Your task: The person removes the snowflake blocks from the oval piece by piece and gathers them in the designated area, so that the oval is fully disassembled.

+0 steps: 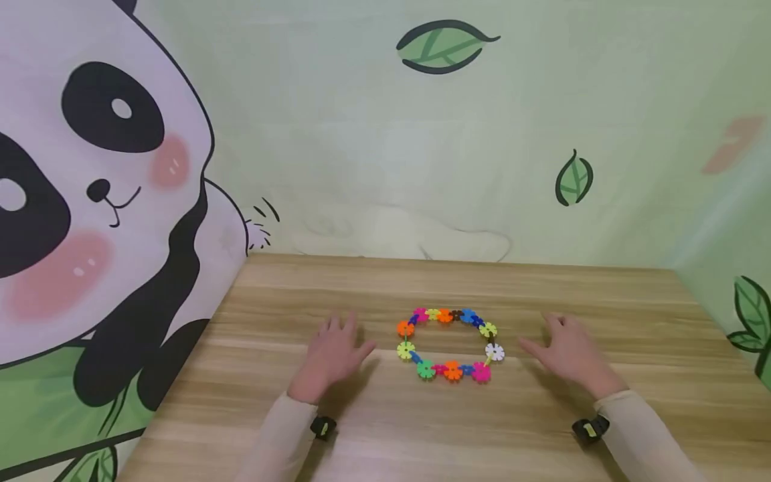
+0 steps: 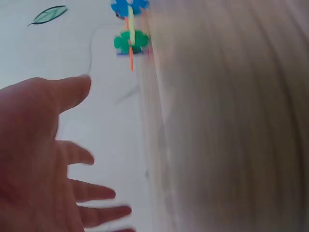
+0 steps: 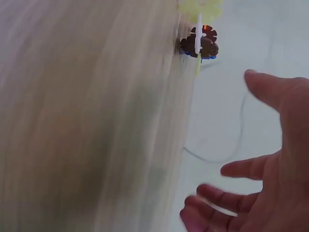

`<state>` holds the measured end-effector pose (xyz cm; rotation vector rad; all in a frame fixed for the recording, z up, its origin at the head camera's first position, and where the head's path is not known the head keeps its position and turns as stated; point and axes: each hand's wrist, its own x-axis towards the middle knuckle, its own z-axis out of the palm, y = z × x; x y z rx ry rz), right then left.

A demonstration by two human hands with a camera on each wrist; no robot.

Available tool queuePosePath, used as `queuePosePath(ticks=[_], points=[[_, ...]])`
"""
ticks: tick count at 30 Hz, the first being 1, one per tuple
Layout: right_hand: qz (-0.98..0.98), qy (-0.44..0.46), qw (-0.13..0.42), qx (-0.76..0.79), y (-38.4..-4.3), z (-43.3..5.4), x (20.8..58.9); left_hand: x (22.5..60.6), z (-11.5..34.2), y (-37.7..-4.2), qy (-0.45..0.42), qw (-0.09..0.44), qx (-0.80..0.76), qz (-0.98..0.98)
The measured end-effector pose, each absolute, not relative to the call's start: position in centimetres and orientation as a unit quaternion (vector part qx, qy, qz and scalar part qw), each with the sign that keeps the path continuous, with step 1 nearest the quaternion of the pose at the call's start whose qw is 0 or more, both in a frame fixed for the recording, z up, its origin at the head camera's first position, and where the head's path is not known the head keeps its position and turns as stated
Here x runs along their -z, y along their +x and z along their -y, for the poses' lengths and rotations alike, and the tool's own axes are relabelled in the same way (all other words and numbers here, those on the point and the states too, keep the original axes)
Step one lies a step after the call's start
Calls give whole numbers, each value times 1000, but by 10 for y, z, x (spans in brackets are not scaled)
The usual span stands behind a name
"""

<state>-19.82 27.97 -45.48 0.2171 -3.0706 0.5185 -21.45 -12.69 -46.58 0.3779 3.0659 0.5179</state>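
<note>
A closed ring of linked plastic snowflake discs lies on the wooden table, in pink, orange, yellow, green, blue, brown and white. To its left is my left hand (image 1: 332, 358), fingers spread and apart from the ring. On the other side my right hand (image 1: 572, 355) hovers with its thumb toward the white disc (image 1: 494, 352), touching nothing. The left wrist view catches a green disc (image 2: 131, 41) beyond the thumb. In the right wrist view a brown disc (image 3: 205, 48) shows past the thumb, and the fingers bend slightly around nothing.
The wooden table (image 1: 385, 428) runs back to a pale green wall cloth (image 1: 337, 134) printed with leaves. A large printed panda (image 1: 120, 167) covers the left side. Each wrist wears a black strap device (image 1: 590, 429).
</note>
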Motion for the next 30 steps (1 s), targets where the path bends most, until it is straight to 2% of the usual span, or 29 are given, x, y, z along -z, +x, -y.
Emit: queuePosePath(ticks=[8, 15, 22, 30], points=[[955, 114, -32, -273, -216, -267, 472, 468, 101, -237, 157, 47, -232, -959], [932, 139, -48, -332, -227, -254, 475, 471, 79, -257, 171, 76, -265, -946], [926, 144, -67, -343, -237, -244, 474, 478, 59, -278, 197, 79, -293, -932], [927, 142, -81, -337, -243, -237, 475, 478, 46, -286, 213, 85, -287, -930]])
